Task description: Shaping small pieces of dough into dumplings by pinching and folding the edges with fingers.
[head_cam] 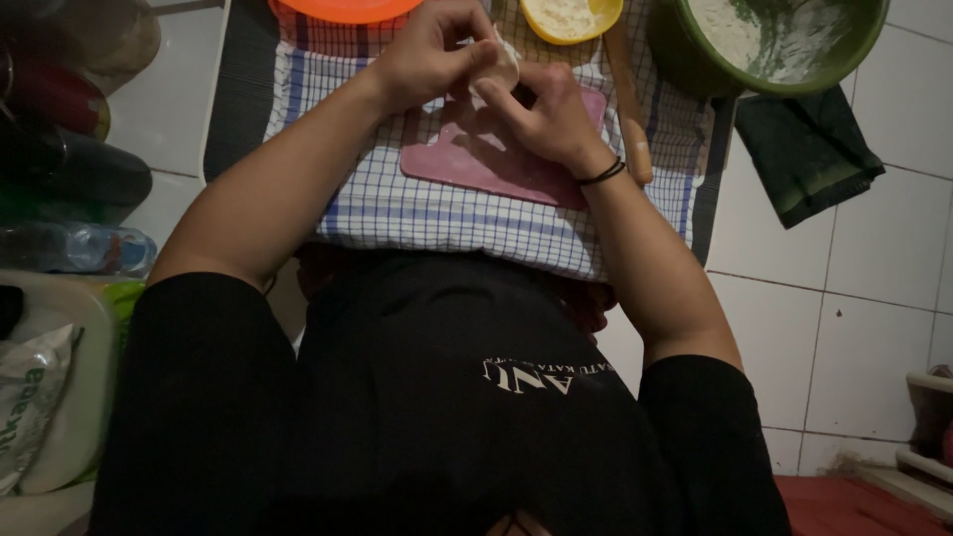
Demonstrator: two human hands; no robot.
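Both my hands meet above a pink cutting board (476, 167) that lies on a blue-and-white checked cloth (437, 213). My left hand (425, 58) and my right hand (549, 119), which has a black band at the wrist, pinch a small pale round of dough (502, 67) between their fingertips. Fingers hide most of the dough. My black shirt fills the lower part of the view.
A wooden rolling pin (628, 94) lies right of the board. Beyond it are a yellow bowl of flour (571, 17), a floured green bowl (784, 45) and an orange plate (347, 8). A dark green cloth (809, 149) lies on white tiles. Bottles (69, 248) and a bag (30, 397) sit left.
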